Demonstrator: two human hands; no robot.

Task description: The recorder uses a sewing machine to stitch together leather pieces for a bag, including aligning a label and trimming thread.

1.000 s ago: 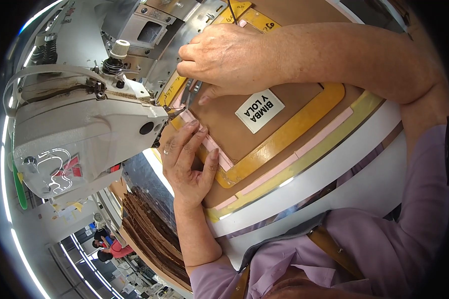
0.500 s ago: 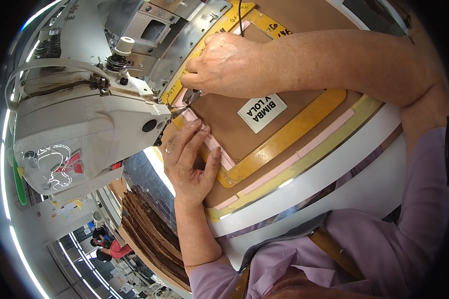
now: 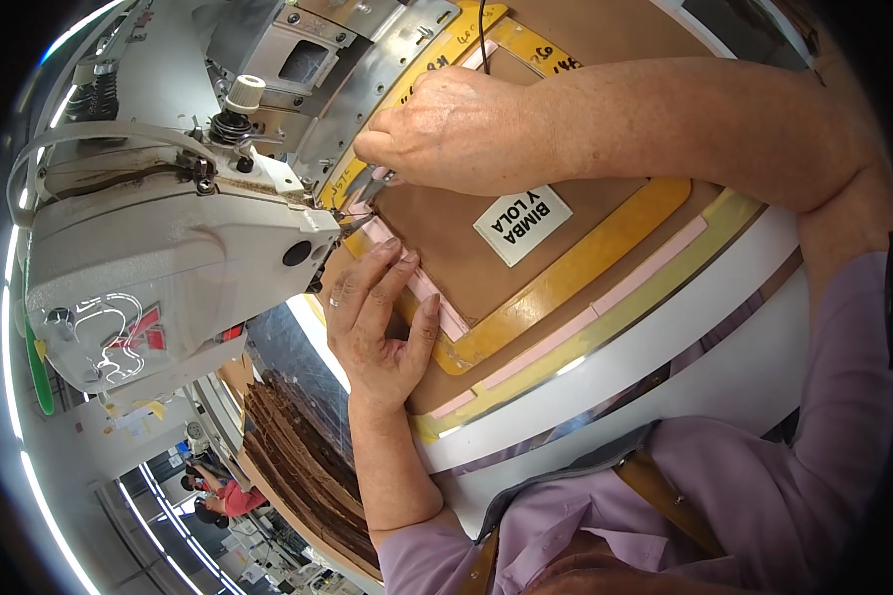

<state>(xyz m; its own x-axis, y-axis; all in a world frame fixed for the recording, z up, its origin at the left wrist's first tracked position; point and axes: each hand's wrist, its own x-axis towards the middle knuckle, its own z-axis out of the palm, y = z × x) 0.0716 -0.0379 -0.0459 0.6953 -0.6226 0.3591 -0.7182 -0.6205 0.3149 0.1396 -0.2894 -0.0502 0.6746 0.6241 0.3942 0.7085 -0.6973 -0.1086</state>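
A yellow frame template (image 3: 556,315) with handwriting on it borders a brown panel (image 3: 446,278). A white printed label (image 3: 523,226) lies on the panel. My left hand (image 3: 377,322) rests flat, fingers spread, over a pink strip (image 3: 429,295) along the template's left side. Above the panel, my right hand (image 3: 446,134) is closed around a small pointed metal tool (image 3: 372,184) that looks like thread snips. Its tip is by the needle area of the sewing machine (image 3: 179,263); the palm hides most of it.
A metal plate with bolts (image 3: 352,119) borders the template at the far left. Stacked brown pieces (image 3: 303,446) lie below the machine head. A white curved table edge (image 3: 605,372) runs in front of me. Another person in red (image 3: 236,499) works in the background.
My right hand has shifted slightly left and turned a little, and the metal tool's blade shows at a different angle. My left hand has stayed in place.
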